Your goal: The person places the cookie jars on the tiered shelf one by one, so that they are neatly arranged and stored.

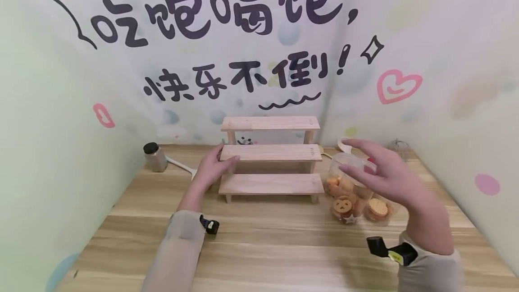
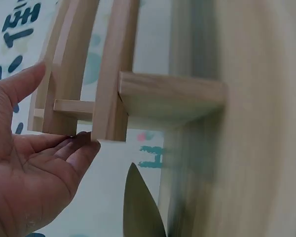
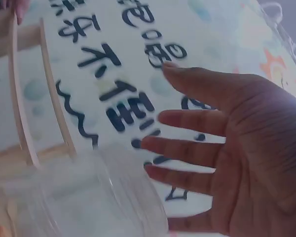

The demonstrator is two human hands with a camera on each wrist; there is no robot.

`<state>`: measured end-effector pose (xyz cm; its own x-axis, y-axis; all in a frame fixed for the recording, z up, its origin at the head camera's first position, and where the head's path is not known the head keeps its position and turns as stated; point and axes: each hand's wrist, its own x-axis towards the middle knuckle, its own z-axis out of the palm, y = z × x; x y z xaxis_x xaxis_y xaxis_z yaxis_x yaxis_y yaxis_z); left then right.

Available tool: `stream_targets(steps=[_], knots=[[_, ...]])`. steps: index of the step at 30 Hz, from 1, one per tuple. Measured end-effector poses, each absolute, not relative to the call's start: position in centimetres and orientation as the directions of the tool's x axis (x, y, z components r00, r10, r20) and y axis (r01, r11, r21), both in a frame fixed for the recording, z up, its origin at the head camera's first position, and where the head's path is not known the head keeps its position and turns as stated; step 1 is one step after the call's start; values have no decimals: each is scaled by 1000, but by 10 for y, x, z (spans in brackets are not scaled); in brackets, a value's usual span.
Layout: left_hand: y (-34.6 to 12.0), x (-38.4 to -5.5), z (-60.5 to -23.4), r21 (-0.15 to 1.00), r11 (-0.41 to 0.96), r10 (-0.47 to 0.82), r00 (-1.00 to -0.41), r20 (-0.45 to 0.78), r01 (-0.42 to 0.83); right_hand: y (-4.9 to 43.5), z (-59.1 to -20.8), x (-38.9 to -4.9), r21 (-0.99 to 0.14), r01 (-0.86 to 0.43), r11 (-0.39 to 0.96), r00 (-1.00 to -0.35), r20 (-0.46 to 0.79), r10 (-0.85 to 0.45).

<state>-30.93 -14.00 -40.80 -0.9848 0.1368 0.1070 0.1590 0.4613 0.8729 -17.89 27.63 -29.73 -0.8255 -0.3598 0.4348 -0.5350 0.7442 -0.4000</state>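
A three-step wooden shelf (image 1: 271, 152) stands on the table against the wall cloth. My left hand (image 1: 212, 166) grips its left end, thumb over the middle step and fingers on the far side. In the left wrist view the thumb and fingers of the left hand (image 2: 44, 143) lie on either side of the shelf's wood (image 2: 64, 89). My right hand (image 1: 389, 170) hovers with spread fingers over a clear jar of cookies (image 1: 344, 188). The right wrist view has the right hand (image 3: 227, 148) beside the clear jar (image 3: 103, 197), apparently without gripping it.
A black-capped bottle (image 1: 155, 157) and a white-handled utensil (image 1: 180, 165) lie left of the shelf. Right of it are a second cookie container (image 1: 379, 209), a white spoon-like utensil (image 1: 344, 145) and a wire whisk (image 1: 399, 147). Walls (image 1: 478, 102) bound the table (image 1: 259, 242).
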Motion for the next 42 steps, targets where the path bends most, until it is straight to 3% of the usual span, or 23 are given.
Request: stream_targets(steps=[6, 11, 17, 31, 36, 42], knots=[[-141, -324, -410, 893, 422, 121, -986, 114, 155, 309, -300, -181, -508, -345, 789, -938, 182, -294], [-142, -323, -418, 913, 380, 129, -986, 106, 148, 323, -307, -181, -509, -274, 816, -958, 70, -278], [-147, -320, -428, 933, 331, 140, -985, 100, 142, 322, -319, -181, -590, -259, 764, -950, 13, -312], [-146, -319, -432, 956, 259, 111, -987, 115, 140, 318, -315, -187, -502, -304, 809, -952, 143, -269], [-148, -317, -432, 948, 285, 111, -987, 114, 141, 317, -309, -183, -481, -334, 811, -936, 269, -226], [-147, -319, -430, 952, 271, 119, -986, 117, 146, 314, -306, -179, -565, -392, 726, -900, 398, -176]])
